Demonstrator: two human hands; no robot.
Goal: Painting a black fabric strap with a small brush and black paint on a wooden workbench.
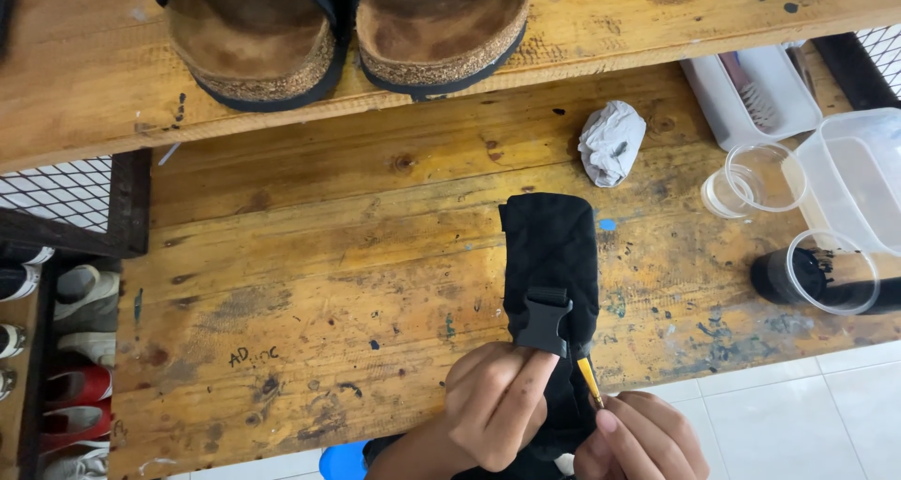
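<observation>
Two hands meet at the near end of a black quilted strap (549, 255), which runs lengthwise straight away from them across the wooden bench (310, 283). The left hand (497, 410) pinches the strap just below its black buckle (544, 320). Just beside it, the right hand (643, 438) has its fingers closed on a thin yellow tool (589, 379), the tip angled up at the strap's edge.

A black quilted fabric strap (549, 245) shows a diamond-stitched pattern and carries a matte black plastic buckle (543, 320); a yellow-handled slim tool (589, 379) lies against the black cloth; the honey-brown wooden plank workbench (310, 283) is flecked with blue, teal and black paint spots; a crumpled white-grey paper wad (612, 142) sits pale against the grain; two cork-soled sandals (347, 30) show speckled tan edges, brown suede footbeds and black straps; clear plastic cups (751, 180) appear colourless; the floor tiles (807, 414) are white.
</observation>
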